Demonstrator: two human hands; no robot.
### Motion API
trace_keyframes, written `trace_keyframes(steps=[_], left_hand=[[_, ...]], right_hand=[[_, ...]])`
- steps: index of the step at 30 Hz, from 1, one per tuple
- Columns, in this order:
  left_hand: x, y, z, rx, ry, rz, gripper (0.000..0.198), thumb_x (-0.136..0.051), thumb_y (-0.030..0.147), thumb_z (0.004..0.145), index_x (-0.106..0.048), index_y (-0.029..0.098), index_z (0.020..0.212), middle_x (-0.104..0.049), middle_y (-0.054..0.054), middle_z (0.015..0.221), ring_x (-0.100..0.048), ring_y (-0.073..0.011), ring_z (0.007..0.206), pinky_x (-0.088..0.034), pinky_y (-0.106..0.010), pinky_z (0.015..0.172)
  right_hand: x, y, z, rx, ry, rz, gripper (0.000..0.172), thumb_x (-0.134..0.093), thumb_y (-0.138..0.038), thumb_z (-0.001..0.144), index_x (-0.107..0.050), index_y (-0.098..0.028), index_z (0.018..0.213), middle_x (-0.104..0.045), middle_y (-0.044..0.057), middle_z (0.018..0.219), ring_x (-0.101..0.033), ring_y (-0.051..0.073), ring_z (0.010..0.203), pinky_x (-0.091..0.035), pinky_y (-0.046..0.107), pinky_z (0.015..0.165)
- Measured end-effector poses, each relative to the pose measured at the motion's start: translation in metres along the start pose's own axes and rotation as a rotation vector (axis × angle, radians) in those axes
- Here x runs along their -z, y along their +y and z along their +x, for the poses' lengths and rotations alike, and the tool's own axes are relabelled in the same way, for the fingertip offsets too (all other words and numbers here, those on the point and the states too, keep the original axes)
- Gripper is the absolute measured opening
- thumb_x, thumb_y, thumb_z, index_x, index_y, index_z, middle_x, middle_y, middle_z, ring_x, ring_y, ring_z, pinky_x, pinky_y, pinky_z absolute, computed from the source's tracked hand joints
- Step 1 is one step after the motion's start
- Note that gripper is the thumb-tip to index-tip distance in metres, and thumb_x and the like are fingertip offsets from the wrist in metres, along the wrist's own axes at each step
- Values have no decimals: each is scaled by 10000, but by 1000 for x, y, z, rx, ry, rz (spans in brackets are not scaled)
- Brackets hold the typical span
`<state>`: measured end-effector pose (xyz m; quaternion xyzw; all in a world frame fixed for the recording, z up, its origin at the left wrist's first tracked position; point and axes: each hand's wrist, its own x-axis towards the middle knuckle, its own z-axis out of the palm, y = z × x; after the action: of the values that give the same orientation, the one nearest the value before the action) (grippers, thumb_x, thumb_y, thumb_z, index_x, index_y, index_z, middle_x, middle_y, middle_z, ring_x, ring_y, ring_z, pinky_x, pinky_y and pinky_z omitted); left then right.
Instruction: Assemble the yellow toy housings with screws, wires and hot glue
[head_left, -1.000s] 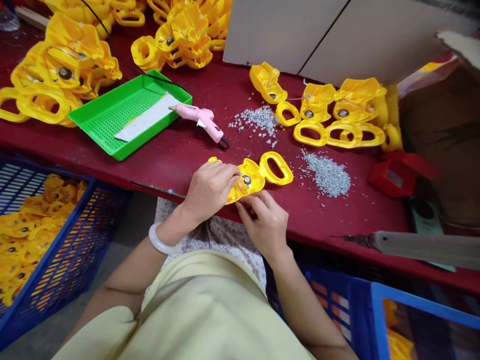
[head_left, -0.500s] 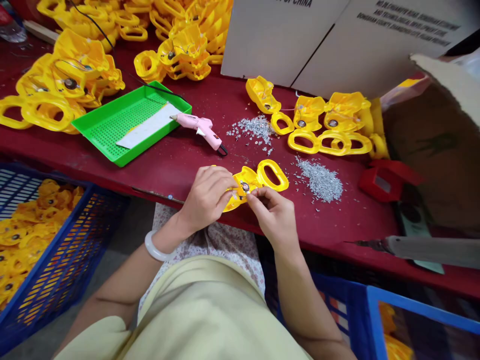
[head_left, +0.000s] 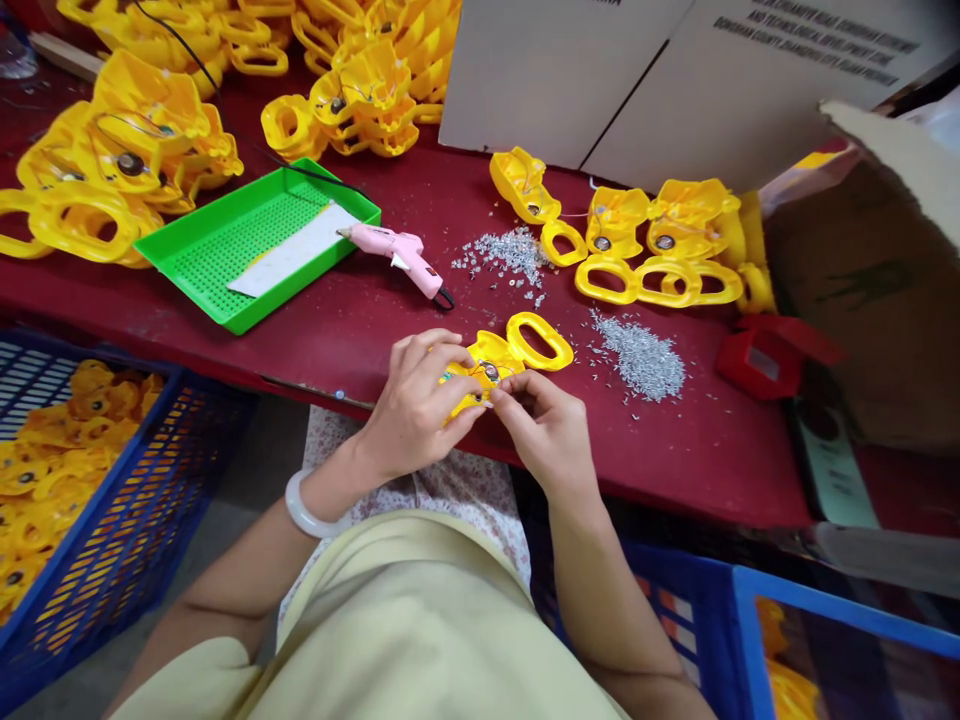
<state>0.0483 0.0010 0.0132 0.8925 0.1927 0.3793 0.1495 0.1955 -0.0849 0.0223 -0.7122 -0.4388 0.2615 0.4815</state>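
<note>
Green tray (head_left: 199,260) is lying on the tabletop (head_left: 349,335), ahead and left of the worker; a white strip (head_left: 292,250) is sitting inside, and the pink glue gun (head_left: 394,248) is resting with its nozzle at the right end. Blue left crate (head_left: 187,460), below tabletop level, is holding a heap of yellow parts (head_left: 45,470). Right crate (head_left: 716,590) is showing yellow pieces (head_left: 791,690) too, mostly hidden from me.

Yellow shell (head_left: 491,350) is sitting at the tabletop's near edge, between the hands, its loop pointing away and right. Left hand (head_left: 424,405): fingers are bending over the shell's left part, grasping it. Right hand (head_left: 551,430): thumb and forefinger are pinching at the shell's near right side; edge or wire, I cannot tell. Screws (head_left: 645,355) are lying heaped to the right.
</note>
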Motion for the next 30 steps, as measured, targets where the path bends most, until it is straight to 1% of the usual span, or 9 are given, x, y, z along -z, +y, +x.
trace_keyframes(steps=[4,7,9,12,15,17,22,27,30], left_hand=[[0,0,0,-7,5,-18,76,-588,190,892,-660,167,882,-651,-93,1068,-513,-269,1174,-420,-462,970],[1,0,0,-12,33,-36,77,-594,189,899,-655,170,854,-666,-78,1019,-531,-251,1140,-439,-446,950],[2,-1,-2,-21,55,-39,73,-608,192,895,-660,184,844,-678,-62,991,-548,-237,1117,-450,-438,939],[2,-6,-7,-16,123,-68,60,-628,186,885,-669,213,850,-699,-32,959,-589,-208,1067,-467,-425,930],[1,-11,-14,21,206,-101,43,-643,178,876,-658,218,867,-714,-19,916,-635,-190,999,-491,-410,901],[-1,-13,-18,44,245,-114,42,-642,163,875,-646,205,875,-716,-25,894,-654,-185,958,-504,-401,878],[-7,-12,-21,124,292,-171,69,-598,118,894,-621,183,889,-713,-39,878,-664,-175,936,-512,-395,883],[-12,-11,-20,175,332,-216,76,-557,139,925,-612,177,889,-697,-37,861,-663,-162,915,-511,-374,868],[-15,-11,-18,215,330,-211,85,-553,177,937,-615,183,879,-701,-28,864,-665,-158,909,-506,-366,870]], right_hand=[[1,1,-1,-18,-40,31,166,-622,-337,786,-590,-184,730,-582,-17,675,-482,93,573,-408,246,561],[2,3,-2,-11,-99,24,177,-633,-356,799,-618,-185,761,-621,0,735,-510,103,610,-434,259,604],[3,4,-2,-10,-115,33,187,-634,-363,806,-622,-184,754,-630,7,747,-522,109,628,-442,264,622],[6,5,0,-18,-55,35,197,-639,-366,802,-616,-181,737,-611,-4,704,-508,102,601,-424,253,586],[11,5,2,9,31,-55,178,-647,-349,787,-628,-178,742,-618,-10,688,-493,90,562,-402,241,548],[14,6,3,25,60,-110,166,-638,-339,786,-635,-178,745,-632,-5,689,-493,89,549,-400,241,538],[23,10,8,33,115,-177,174,-619,-347,796,-642,-179,756,-652,8,699,-529,106,567,-422,254,555],[33,15,14,62,184,-293,160,-623,-334,793,-656,-182,757,-657,7,686,-544,117,583,-434,273,588],[36,14,14,83,175,-321,153,-624,-331,798,-659,-187,764,-657,3,686,-538,115,577,-433,274,586]])
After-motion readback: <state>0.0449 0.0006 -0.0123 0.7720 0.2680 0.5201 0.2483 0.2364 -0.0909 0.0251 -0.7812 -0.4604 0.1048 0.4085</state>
